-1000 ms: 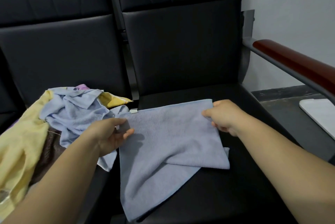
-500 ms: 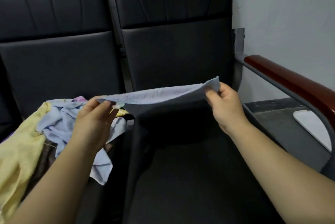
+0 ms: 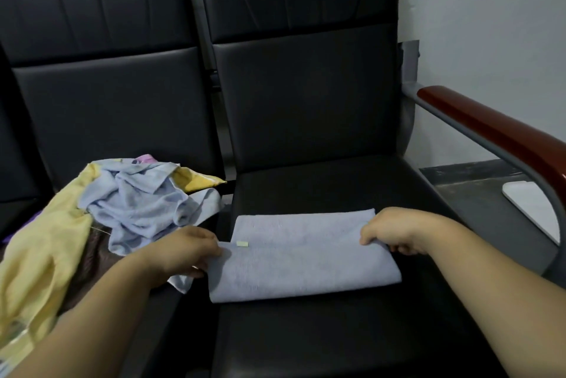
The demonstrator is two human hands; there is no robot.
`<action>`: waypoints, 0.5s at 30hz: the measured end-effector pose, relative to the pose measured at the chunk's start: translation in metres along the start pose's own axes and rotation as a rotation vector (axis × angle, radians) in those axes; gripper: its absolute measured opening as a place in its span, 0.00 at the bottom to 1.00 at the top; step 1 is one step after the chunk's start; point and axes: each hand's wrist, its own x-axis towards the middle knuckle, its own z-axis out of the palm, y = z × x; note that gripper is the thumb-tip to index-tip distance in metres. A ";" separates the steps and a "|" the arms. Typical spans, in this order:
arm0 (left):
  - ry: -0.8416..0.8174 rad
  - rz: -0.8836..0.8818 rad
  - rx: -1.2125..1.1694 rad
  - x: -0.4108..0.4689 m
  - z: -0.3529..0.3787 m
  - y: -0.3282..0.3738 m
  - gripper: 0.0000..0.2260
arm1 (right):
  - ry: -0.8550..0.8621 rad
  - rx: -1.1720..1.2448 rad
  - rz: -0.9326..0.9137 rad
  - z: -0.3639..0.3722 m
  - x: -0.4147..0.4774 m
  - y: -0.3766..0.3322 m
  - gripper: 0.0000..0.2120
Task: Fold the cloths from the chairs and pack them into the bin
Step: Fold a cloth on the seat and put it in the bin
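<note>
In the head view, the person is working on a blue cloth [image 3: 303, 258] that is lying on the right seat [image 3: 337, 341], doubled over into a long strip with its small tag [image 3: 242, 244] showing near the left end. The left hand [image 3: 180, 250] is pinching the left end of the upper layer, its fingers curled around the edge. The right hand [image 3: 395, 230] is gripping the right end the same way, knuckles up and fingertips tucked under the fabric. Both hands are laying the layer flat, so the step in hand looks like the first or second fold of this cloth, with the edges being lined up. A crumpled pile [image 3: 137, 203] of blue, yellow and other cloths is waiting on the left seat, touching the left wrist, so most of the task seems to be ahead. The next move probably calls for bringing one end across to the other to shorten the strip, while keeping the corners matched. The bin is not showing here. A white object [image 3: 533, 206] is sitting beyond the armrest [image 3: 490, 129], but what it is cannot be told.
</note>
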 end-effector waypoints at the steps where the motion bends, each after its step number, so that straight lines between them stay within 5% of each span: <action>1: 0.002 0.018 -0.067 0.002 0.002 0.000 0.18 | 0.000 0.017 -0.007 0.000 0.001 0.001 0.14; 3: 0.039 0.071 -0.205 0.007 0.007 0.000 0.16 | 0.016 0.073 -0.020 0.000 0.003 0.002 0.18; 6: 0.147 0.118 -0.268 0.019 0.019 0.001 0.13 | 0.063 0.117 -0.074 0.002 0.004 0.000 0.10; 10: 0.408 0.150 0.159 0.041 0.031 0.000 0.10 | 0.162 0.080 -0.106 0.004 0.014 -0.002 0.05; 15: 0.523 0.160 0.328 0.068 0.041 -0.002 0.13 | 0.199 -0.008 -0.094 0.005 0.032 -0.004 0.08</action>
